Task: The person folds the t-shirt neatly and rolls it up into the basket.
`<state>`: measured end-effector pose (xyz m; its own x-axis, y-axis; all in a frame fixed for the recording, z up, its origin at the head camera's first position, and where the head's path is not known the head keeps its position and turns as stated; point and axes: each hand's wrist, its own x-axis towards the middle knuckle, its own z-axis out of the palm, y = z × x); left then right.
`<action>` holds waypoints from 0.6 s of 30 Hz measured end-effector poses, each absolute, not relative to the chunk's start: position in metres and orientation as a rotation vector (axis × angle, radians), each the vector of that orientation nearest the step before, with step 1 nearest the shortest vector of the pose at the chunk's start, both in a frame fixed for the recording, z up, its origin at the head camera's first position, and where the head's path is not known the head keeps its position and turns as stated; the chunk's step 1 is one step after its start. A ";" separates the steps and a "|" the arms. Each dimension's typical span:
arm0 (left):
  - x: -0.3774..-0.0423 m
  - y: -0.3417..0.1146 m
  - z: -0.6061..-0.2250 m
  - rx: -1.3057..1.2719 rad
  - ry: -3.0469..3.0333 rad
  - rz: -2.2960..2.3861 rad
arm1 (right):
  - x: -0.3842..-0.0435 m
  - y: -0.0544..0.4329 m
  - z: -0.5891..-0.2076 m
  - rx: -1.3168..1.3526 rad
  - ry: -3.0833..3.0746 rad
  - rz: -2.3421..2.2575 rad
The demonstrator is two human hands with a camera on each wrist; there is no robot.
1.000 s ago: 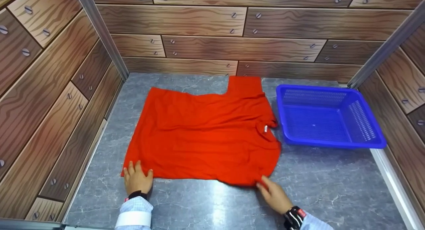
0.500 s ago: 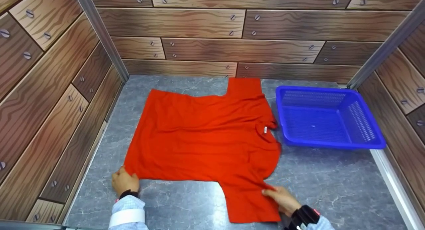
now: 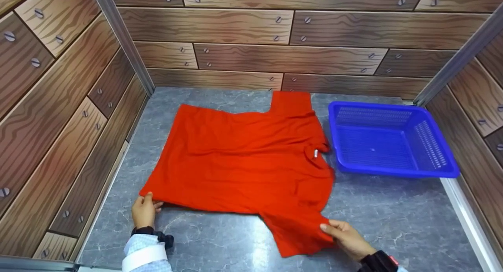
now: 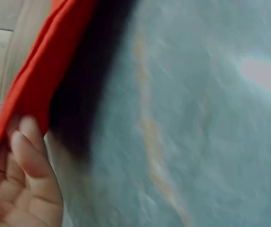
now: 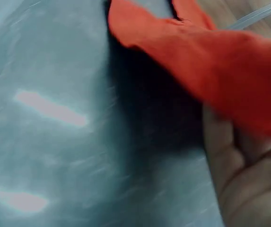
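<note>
A red T-shirt lies spread sideways, its hem at the left and its neck, with a small white label, at the right. My left hand pinches the near corner of the hem. In the left wrist view the red cloth rises off the surface between thumb and fingers, with a dark shadow beneath. My right hand pinches the near sleeve at its outer side. Seen from the right wrist, the sleeve cloth is lifted, with fingers under its edge. The far sleeve lies flat.
A blue plastic basket with perforated sides stands right of the shirt, close to the neck. Wood-patterned walls enclose the grey marbled tabletop at the back, left and right.
The near sleeve, tucked under before, has been drawn out toward the front, and is now partly lifted. My left hand went from resting on the hem corner to pinching and raising it.
</note>
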<state>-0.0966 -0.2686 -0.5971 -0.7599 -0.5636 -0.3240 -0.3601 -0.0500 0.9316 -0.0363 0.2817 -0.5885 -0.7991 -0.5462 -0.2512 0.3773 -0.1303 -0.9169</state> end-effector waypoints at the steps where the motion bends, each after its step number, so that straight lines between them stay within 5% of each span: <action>1: -0.097 -0.268 -0.595 0.988 -1.930 -2.037 | -0.038 0.281 -0.584 -0.220 1.500 -2.005; 7: -0.105 -0.270 -0.576 0.848 -1.149 -2.611 | -0.051 0.277 -0.556 -0.226 1.424 -2.089; 15: -0.135 -0.265 -0.571 0.682 -0.889 -2.808 | -0.097 0.263 -0.531 0.503 1.601 -2.321; 18: -0.151 -0.259 -0.570 0.664 -1.020 -2.746 | -0.120 0.253 -0.527 0.580 1.526 -2.444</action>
<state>-0.1514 -0.2586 -0.5702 -0.8932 -0.2750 -0.3557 -0.0239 -0.7611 0.6482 -0.1199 0.2534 -0.5266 -0.9025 0.0353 -0.4293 0.3701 -0.4461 -0.8149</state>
